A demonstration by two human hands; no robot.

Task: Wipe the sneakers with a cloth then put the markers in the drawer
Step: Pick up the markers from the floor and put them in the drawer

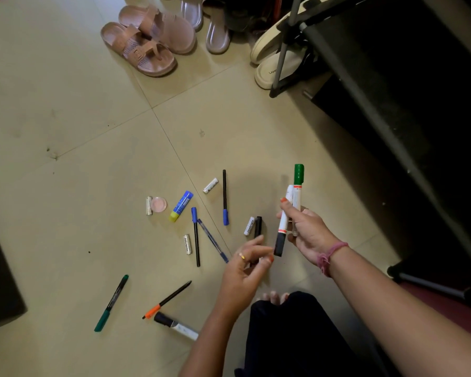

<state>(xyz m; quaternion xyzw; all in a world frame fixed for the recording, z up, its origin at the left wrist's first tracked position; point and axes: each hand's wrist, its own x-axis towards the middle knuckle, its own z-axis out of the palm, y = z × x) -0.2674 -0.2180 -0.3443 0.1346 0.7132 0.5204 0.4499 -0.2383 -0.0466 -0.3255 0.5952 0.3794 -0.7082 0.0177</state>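
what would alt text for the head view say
The right hand holds two whiteboard markers upright above a tiled floor; the left hand hovers beside them. Pens and small batteries lie scattered below, sandals beyond.

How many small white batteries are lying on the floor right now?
4: one beside the pink lid, one above the glue stick, one left of the black pen, one near the left hand. Others may be hidden.
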